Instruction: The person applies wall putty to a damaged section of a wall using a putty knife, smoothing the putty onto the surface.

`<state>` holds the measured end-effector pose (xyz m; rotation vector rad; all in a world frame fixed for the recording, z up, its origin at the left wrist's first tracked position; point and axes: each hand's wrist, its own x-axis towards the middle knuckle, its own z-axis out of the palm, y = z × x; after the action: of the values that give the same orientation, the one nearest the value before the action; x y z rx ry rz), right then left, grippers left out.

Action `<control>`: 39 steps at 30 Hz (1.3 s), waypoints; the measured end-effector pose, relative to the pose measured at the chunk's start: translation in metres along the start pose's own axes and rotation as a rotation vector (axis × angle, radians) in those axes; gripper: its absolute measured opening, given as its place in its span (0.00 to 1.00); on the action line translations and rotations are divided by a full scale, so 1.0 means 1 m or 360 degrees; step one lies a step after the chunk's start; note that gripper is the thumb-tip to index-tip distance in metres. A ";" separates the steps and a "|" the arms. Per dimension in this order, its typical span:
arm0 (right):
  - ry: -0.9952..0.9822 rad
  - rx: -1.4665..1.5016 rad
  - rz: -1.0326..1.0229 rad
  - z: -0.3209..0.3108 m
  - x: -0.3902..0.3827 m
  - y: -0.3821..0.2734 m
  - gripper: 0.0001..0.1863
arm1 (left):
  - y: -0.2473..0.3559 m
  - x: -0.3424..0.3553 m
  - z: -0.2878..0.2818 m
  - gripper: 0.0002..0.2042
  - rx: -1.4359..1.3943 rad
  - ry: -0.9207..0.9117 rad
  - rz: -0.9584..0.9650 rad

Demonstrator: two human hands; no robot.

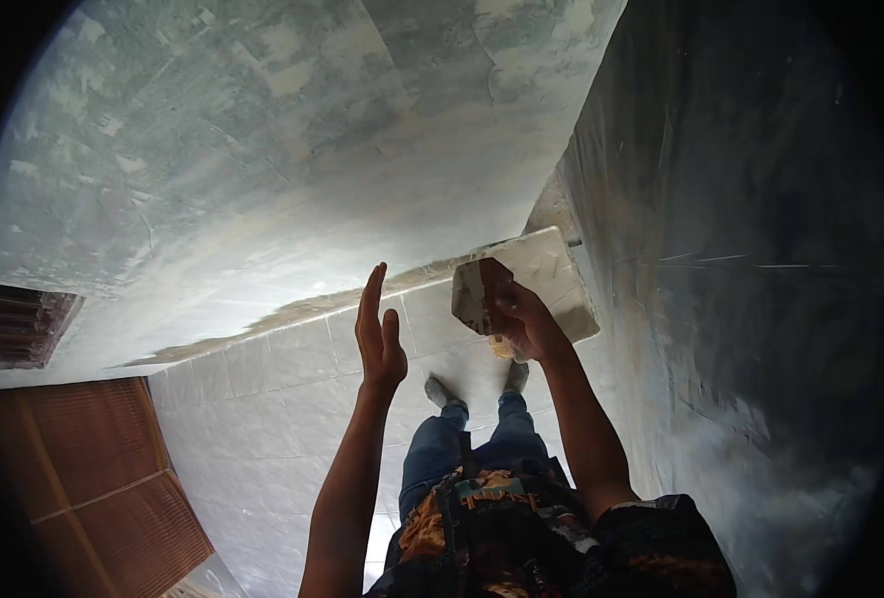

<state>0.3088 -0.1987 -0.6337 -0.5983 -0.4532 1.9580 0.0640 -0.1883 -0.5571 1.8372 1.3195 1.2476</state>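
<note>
My right hand [530, 321] is closed round a trowel, with the thumb against the broad, angular blade [470, 294]. Below the fingers a bit of its yellowish handle [502, 347] shows. The blade has a dark, smeared face and is held up in front of me, over the floor. To the left, my left hand [378, 344] is raised with its fingers stretched out together and the thumb apart. Nothing is in it. Ahead of both hands rises a patchy grey-white wall [293, 149] with uneven smears of coating.
A beige slab or shallow tray [572, 299] lies in the corner beyond my right hand. On the right stands a dark grey wall [751, 299]. Pale tiles cover the floor [263, 429] around my feet. A brown slatted panel [103, 478] and a dark recess [18, 324] are at left.
</note>
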 end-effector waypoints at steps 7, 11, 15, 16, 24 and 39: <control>-0.0122 -0.0198 -0.0404 0.143 0.013 -0.059 0.32 | 0.072 0.068 -0.064 0.34 -0.0076 0.0112 0.0407; -0.0220 -0.0251 -0.0575 0.194 0.015 -0.089 0.27 | 0.114 0.100 -0.094 0.34 -0.0155 0.0157 0.0676; -0.0372 -0.0238 -0.0779 0.253 0.004 -0.123 0.23 | 0.165 0.128 -0.119 0.33 -0.0172 0.0185 0.0947; -0.0442 -0.0210 -0.0848 0.260 0.002 -0.129 0.22 | 0.176 0.133 -0.121 0.33 -0.0155 0.0198 0.1017; -0.0665 -0.0283 -0.1027 0.306 -0.002 -0.195 0.18 | 0.226 0.203 -0.127 0.33 -0.0048 0.0316 0.1456; -0.0579 -0.0976 -0.1794 0.445 -0.033 -0.335 0.15 | 0.364 0.308 -0.185 0.31 0.0353 0.0549 0.1992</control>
<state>0.2994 -0.1088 -0.0828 -0.2254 -1.3090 0.8058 0.0744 -0.0505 -0.0649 2.8250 0.2997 2.1233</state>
